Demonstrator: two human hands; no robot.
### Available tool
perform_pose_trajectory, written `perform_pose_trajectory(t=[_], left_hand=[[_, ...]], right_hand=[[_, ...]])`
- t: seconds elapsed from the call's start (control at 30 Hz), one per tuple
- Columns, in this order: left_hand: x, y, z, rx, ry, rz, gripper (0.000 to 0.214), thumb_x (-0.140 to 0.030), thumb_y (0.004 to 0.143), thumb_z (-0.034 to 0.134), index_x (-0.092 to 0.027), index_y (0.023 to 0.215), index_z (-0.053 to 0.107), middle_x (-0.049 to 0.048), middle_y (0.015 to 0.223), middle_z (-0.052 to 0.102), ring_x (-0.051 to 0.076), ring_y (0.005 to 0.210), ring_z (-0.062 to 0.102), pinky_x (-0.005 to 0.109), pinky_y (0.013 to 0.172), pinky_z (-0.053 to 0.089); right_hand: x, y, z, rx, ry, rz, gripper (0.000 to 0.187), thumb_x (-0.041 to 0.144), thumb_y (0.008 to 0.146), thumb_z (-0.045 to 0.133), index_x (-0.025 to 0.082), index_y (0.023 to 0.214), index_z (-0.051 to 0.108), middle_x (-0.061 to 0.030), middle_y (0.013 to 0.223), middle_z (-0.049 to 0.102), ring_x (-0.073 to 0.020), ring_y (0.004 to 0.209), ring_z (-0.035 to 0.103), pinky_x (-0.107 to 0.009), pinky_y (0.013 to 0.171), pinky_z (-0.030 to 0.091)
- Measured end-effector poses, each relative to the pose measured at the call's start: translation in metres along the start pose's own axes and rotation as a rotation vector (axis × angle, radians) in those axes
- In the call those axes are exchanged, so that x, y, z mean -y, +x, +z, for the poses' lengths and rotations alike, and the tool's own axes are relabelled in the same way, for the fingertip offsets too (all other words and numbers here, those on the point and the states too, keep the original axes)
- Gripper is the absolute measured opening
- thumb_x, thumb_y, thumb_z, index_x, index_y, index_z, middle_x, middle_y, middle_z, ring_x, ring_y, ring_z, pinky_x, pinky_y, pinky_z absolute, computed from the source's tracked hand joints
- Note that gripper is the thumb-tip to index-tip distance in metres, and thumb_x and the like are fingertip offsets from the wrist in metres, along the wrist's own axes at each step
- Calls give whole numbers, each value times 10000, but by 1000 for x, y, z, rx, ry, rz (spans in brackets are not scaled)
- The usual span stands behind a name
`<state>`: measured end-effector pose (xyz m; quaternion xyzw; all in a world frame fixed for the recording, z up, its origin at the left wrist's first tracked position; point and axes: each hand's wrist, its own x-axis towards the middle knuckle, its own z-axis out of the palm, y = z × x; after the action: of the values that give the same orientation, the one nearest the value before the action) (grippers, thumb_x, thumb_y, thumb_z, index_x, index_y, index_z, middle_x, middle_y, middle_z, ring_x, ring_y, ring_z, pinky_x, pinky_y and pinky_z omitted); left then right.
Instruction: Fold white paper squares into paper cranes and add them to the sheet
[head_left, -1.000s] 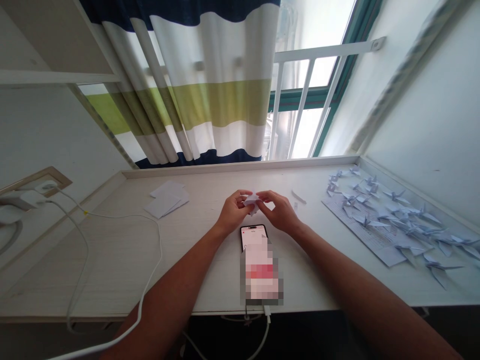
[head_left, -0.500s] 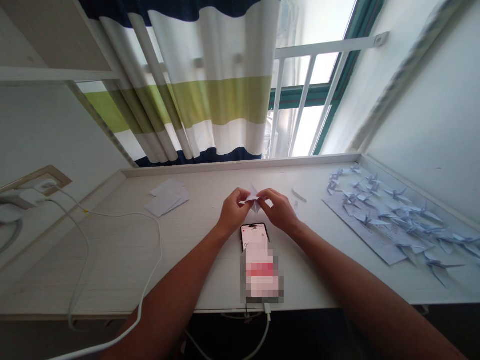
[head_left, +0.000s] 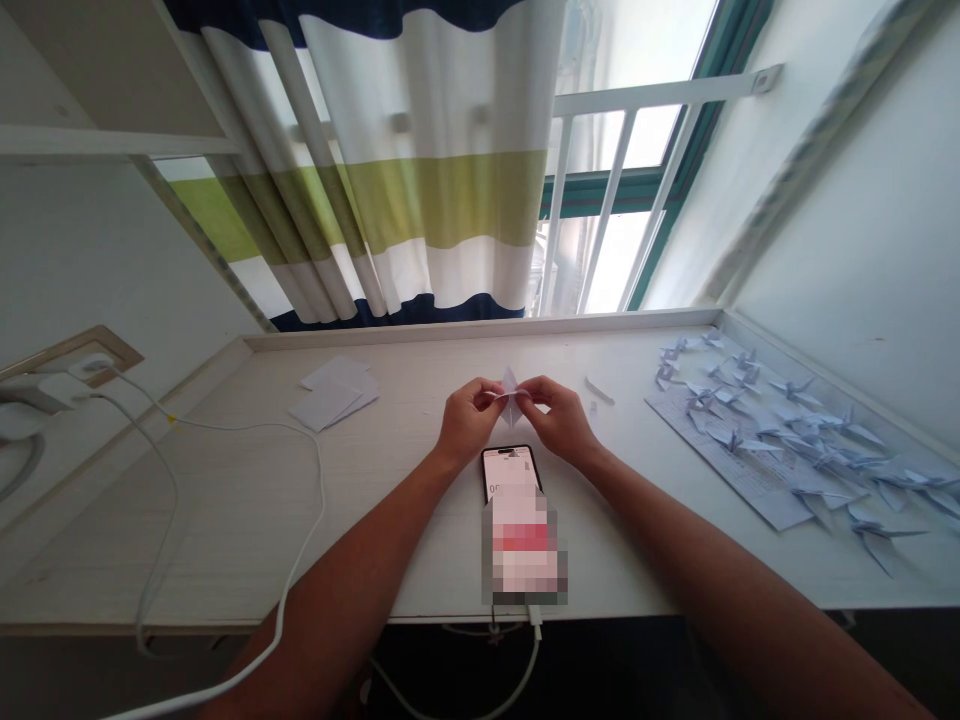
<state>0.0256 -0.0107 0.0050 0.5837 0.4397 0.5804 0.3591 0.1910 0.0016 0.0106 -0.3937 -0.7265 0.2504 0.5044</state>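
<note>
Between my two hands is a small piece of folded white paper (head_left: 511, 408), with pointed tips sticking up and down from the middle. My left hand (head_left: 471, 415) pinches its left side with thumb and fingers. On the other side, my right hand (head_left: 556, 412) grips the right edge in the same way. The fingers hide part of the folds. Just below the hands a phone (head_left: 511, 475) lies face up on the desk, its lower part blurred out.
Several folded paper cranes (head_left: 806, 425) crowd the right side, some on a written sheet (head_left: 776, 500). A stack of white paper squares (head_left: 336, 395) lies left. Paper scraps (head_left: 600, 390) rest right of my hands. A white cable (head_left: 321, 490) crosses the desk's left side.
The folded paper has turned slightly between my fingers, and its upper tip now stands more upright. Both hands keep their pinch in nearly the same place.
</note>
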Motion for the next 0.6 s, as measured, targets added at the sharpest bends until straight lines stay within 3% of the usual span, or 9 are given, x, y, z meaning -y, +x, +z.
perform_pose_trajectory(t=[0.13,0.27,0.43,0.6], left_hand=[[-4,-1,-1,-6,98,71,110,-236,769,771,-176,820,693,69,948,755,184,810,711,339,790,582],[-11,-2,-4,7,219,250,90,-254,810,748,-195,849,693,78,1001,753,204,872,701,366,832,581],[-13,-2,-8,4,293,448,38,-257,860,703,-222,858,690,80,1080,751,237,1044,696,394,929,549],[-12,-3,-9,1,277,464,19,-217,870,675,-224,874,692,86,1112,752,240,1074,699,410,957,539]], right_hand=[[2,-1,-2,-9,-68,-111,67,197,874,611,213,912,664,-51,893,738,-209,811,706,-386,773,607],[5,-2,-4,-9,-205,-288,67,209,918,599,218,962,648,-80,925,724,-225,826,697,-378,739,589],[7,-6,-6,-90,-316,-400,92,228,967,576,230,1017,653,-98,999,750,-243,923,719,-386,791,590],[8,-5,-10,-61,-323,-437,101,235,965,585,230,1031,661,-104,1010,758,-246,937,724,-401,795,601]])
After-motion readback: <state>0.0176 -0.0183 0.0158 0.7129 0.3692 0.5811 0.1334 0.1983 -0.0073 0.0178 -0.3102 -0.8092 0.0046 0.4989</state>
